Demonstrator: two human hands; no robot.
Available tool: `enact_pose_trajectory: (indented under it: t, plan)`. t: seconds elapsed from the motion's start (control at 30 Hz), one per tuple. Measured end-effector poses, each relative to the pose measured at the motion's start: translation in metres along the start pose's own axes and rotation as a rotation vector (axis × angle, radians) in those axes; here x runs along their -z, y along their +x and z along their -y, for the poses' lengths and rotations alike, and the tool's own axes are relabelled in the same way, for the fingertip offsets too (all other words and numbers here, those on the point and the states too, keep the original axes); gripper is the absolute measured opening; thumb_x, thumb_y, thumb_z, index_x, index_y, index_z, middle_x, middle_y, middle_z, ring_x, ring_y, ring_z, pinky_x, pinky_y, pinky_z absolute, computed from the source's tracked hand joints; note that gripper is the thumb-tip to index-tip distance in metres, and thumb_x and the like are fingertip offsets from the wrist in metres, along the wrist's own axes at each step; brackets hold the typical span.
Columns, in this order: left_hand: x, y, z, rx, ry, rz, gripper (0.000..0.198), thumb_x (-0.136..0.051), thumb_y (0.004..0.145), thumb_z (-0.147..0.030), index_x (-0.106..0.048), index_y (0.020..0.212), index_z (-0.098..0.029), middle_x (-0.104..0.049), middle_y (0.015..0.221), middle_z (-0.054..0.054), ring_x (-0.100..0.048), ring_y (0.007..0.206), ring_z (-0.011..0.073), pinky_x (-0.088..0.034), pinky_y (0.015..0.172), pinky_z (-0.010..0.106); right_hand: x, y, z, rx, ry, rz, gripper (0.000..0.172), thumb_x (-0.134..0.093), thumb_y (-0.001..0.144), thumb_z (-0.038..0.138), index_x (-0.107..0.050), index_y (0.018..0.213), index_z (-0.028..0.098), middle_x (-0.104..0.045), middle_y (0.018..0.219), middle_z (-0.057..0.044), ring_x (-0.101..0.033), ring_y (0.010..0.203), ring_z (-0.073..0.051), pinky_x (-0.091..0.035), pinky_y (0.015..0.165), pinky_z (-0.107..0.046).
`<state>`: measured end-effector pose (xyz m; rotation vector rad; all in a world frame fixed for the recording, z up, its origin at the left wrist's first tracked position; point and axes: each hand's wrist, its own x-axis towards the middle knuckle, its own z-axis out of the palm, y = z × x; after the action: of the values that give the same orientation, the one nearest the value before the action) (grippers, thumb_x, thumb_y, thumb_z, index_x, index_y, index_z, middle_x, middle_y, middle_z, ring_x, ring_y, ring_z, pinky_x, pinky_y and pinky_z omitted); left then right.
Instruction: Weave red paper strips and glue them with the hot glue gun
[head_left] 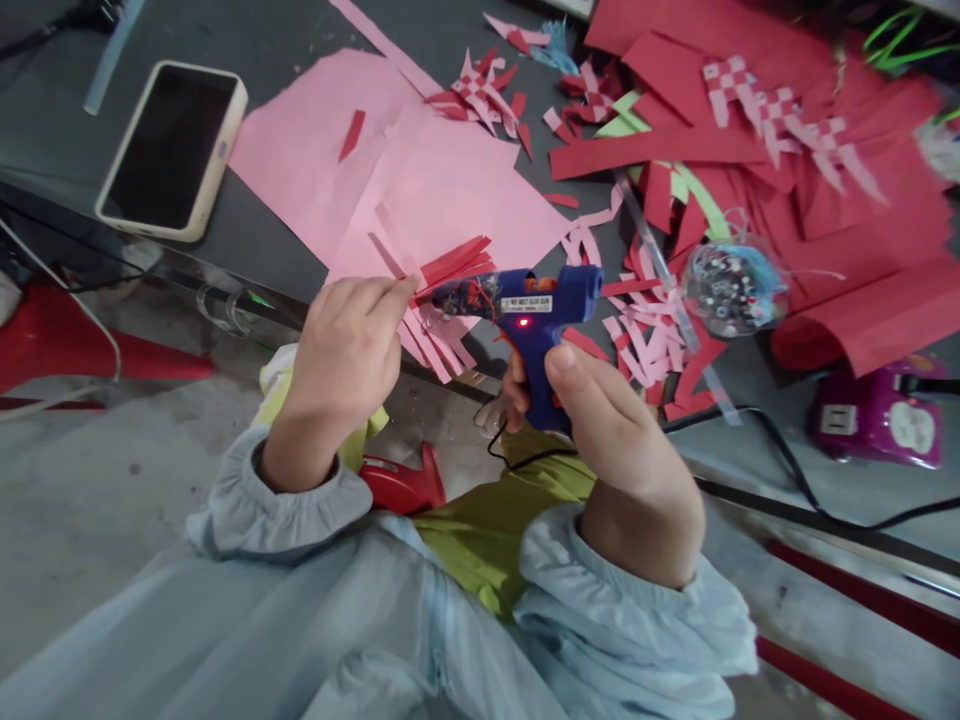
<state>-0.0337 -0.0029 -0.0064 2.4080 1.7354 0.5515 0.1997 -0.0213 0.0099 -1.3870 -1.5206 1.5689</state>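
My right hand (600,410) is wrapped round the handle of a blue hot glue gun (540,330), whose small red light is lit. The gun's nozzle points left, close to the fingertips of my left hand (352,340). Those fingers pinch a bundle of red and pink paper strips (450,265) at the table's front edge; the pinched ends are hidden by the hand. Whether the nozzle touches the strips I cannot tell. Under and behind the bundle lie pink paper sheets (442,170), with a short red strip (352,135) on top.
A phone (172,150) lies at the left. Red paper (847,230), woven paper pieces (780,115) and loose pink strips (652,330) cover the right side. Near them are a clear container of beads (735,285), a clear glue stick (675,300), a purple box (877,415) and a black cord (795,470).
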Motion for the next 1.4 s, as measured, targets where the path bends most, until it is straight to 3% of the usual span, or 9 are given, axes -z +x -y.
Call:
enact_pose_trajectory:
  t: [0.17,0.4,0.63,1.4]
  plan:
    - [0.0015,0.0001,-0.0008,0.001,-0.006,0.003,0.045,-0.041,0.091,-0.01,-0.06,0.132,-0.012,-0.068,0.122,0.013,-0.059,0.114,0.0277,-0.046,0.102,0.044,-0.0003,-0.0005,0.0022,-0.032,0.015,-0.039,0.041,-0.041,0.095,0.061,-0.058,0.087,0.025,-0.056,0.072,-0.001,-0.057,0.06,-0.015,-0.043,0.055,-0.033]
    - [0.0011,-0.0006,-0.0009,0.011,-0.009,0.003,0.046,-0.042,0.091,-0.011,-0.058,0.134,-0.016,-0.067,0.122,0.012,-0.059,0.115,0.0276,-0.045,0.102,0.045,0.002,-0.0025,0.002,-0.02,0.226,-0.127,0.035,-0.049,0.092,0.06,-0.061,0.091,0.027,-0.054,0.078,-0.003,-0.056,0.065,-0.016,-0.048,0.053,-0.033]
    - [0.0017,-0.0005,-0.0017,0.011,0.011,0.01,0.044,-0.04,0.092,-0.011,-0.06,0.132,-0.012,-0.067,0.121,0.013,-0.059,0.115,0.0274,-0.045,0.103,0.043,0.0004,0.0016,0.004,-0.014,0.034,-0.044,0.04,-0.042,0.095,0.061,-0.058,0.088,0.025,-0.054,0.072,0.0,-0.058,0.06,-0.014,-0.044,0.056,-0.033]
    - [0.0028,0.0002,-0.0024,0.011,0.018,0.016,0.046,-0.04,0.092,-0.012,-0.058,0.133,-0.014,-0.067,0.121,0.012,-0.059,0.114,0.0271,-0.045,0.102,0.042,0.0021,0.0004,0.0037,0.007,-0.025,-0.035,0.042,-0.039,0.097,0.061,-0.056,0.086,0.024,-0.056,0.071,0.0,-0.057,0.061,-0.015,-0.044,0.058,-0.033]
